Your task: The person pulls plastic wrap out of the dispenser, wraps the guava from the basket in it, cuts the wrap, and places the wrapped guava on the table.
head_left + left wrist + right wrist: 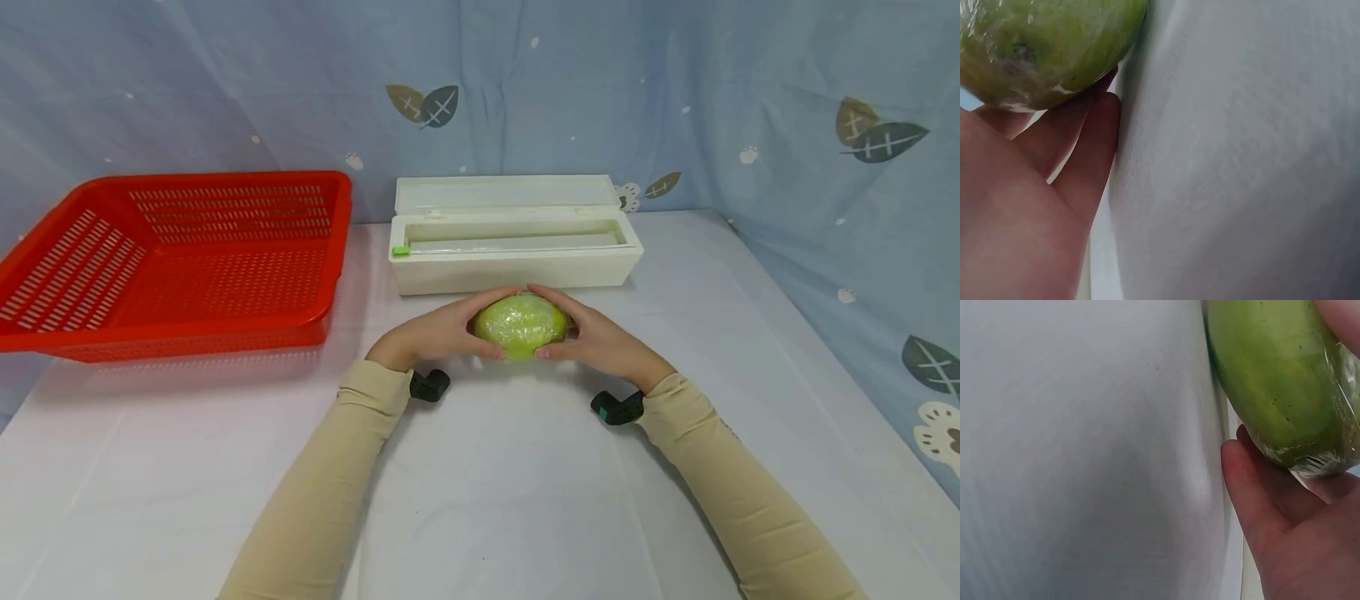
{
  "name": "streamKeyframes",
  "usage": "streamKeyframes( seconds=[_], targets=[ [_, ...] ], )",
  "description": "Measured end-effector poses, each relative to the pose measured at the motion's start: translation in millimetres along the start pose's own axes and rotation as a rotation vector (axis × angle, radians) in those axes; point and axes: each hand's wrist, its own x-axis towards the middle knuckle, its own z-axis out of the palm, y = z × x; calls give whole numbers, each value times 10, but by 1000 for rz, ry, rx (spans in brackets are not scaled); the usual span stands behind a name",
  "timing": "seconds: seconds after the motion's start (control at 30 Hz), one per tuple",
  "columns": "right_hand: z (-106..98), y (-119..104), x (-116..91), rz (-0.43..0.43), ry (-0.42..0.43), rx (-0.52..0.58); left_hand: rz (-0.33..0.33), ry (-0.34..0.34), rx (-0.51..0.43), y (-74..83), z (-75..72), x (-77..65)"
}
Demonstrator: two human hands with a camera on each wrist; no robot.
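An oval yellow-green fruit [521,325], wrapped in clear cling film, is on the white table between both hands. My left hand [446,328] holds its left end, thumb at the near side and fingers round the far side. At the opposite end, my right hand [606,340] grips it the same way. In the left wrist view, the film bunches over a brownish end of the fruit [1054,44]. Small dark specks and creased film show on the fruit [1279,381] in the right wrist view.
Just behind the hands stands a white cling film dispenser [517,273], its lid raised and a pale roll [517,243] inside. A red slotted plastic basket [217,332] sits at the back left. Blue patterned cloth [525,100] hangs behind the table.
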Motion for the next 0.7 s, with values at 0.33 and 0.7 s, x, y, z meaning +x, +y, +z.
streamKeyframes(
  seconds=[0.33,0.7],
  targets=[
    [-26,160,39,-22,31,-57,139,28,209,99,70,33],
    [-6,291,104,-25,27,-48,160,78,376,227,139,22]
  ],
)
